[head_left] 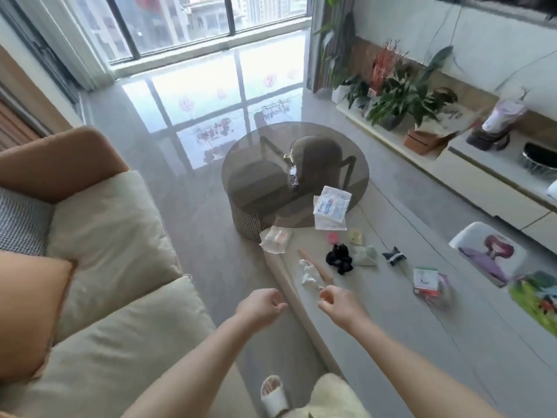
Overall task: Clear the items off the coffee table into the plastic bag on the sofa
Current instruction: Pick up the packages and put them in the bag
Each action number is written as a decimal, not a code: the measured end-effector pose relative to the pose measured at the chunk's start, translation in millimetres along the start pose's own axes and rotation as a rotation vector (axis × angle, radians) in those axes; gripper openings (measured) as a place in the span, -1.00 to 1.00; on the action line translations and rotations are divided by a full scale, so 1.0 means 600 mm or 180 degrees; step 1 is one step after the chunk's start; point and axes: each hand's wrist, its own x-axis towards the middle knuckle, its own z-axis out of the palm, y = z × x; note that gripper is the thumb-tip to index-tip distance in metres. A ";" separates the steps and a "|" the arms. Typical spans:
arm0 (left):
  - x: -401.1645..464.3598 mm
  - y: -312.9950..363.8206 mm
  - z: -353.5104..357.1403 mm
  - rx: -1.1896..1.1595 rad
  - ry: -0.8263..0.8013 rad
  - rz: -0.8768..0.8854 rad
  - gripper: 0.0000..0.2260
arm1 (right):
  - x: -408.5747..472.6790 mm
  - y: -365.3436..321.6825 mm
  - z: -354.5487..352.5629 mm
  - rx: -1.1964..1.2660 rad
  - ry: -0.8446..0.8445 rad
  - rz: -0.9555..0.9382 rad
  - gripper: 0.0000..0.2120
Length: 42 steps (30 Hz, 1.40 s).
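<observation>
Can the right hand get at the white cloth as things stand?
Probably yes. The right hand hovers just short of the white cloth, which lies uncovered on the table beside a wooden stick; nothing sits between them.

Head camera looks steeply down over the coffee table [376,312].

A home living room: cushioned sofa [114,242], round glass coffee table [295,176], potted plants [401,92]
</observation>
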 end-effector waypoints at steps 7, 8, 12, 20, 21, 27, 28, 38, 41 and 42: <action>0.127 -0.007 -0.054 0.0131 -0.0386 0.0088 -0.76 | 0.087 -0.024 -0.003 0.0242 -0.0108 0.0509 -0.73; 0.149 -0.009 -0.061 0.0162 -0.0420 0.0070 -0.76 | 0.106 -0.025 -0.005 0.0272 -0.0108 0.0572 -0.73; 0.233 -0.013 -0.089 0.0203 -0.0514 -0.0077 -0.77 | 0.195 -0.026 -0.015 0.0519 -0.0116 0.0865 -0.73; 0.433 -0.014 -0.122 0.0264 -0.0680 -0.0155 -0.74 | 0.371 -0.022 -0.011 0.1184 0.0103 0.1458 -0.81; 0.460 -0.012 -0.122 0.0277 -0.0686 -0.0153 -0.74 | 0.388 -0.021 -0.007 0.1302 0.0170 0.1535 -0.80; 0.614 -0.014 -0.081 0.0119 -0.0742 -0.0219 -0.64 | 0.487 -0.004 0.059 0.1837 0.0413 0.1895 -0.86; 0.641 -0.024 -0.069 0.0155 -0.0772 -0.0256 -0.61 | 0.498 0.001 0.077 0.1926 0.0444 0.1988 -0.86; 0.816 -0.095 0.031 0.0476 -0.0355 -0.0649 -0.50 | 0.580 0.063 0.237 0.1819 0.1044 0.2791 -0.70; 0.838 -0.101 0.059 0.0448 -0.0285 -0.0463 -0.41 | 0.607 0.081 0.261 0.1668 0.1201 0.2687 -0.67; 0.845 -0.102 0.068 0.0409 -0.0240 -0.0448 -0.39 | 0.616 0.088 0.267 0.1557 0.1205 0.2674 -0.65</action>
